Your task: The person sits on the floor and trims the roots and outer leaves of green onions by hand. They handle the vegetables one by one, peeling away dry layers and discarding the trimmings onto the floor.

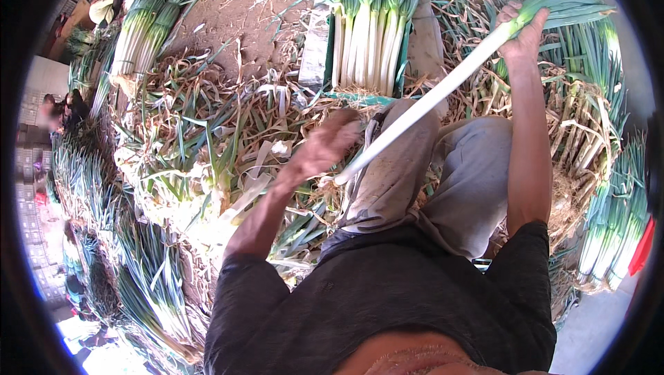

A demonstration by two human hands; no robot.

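Up at the right, my right hand [523,32] is closed round a long green onion [436,95], gripping it where the white stalk turns into green leaves. The stalk slants down to the left across my knee, and its pale root end hangs near my left hand [333,141]. That left hand is smeared by motion and sits apart from the stalk, over the litter of peeled leaves [228,140]; its fingers cannot be made out. Ahead of my knees, a green crate [408,57] holds several clean green onions [363,36] side by side, leaves pointing away.
Tied bundles of green onions [142,36] lean at the far left, with more bundles [159,278] along the left. On the right lie unpeeled green onions [581,126] with dry leaves, and another bundle [609,236] nearer me. Other people [102,8] are at the far left.
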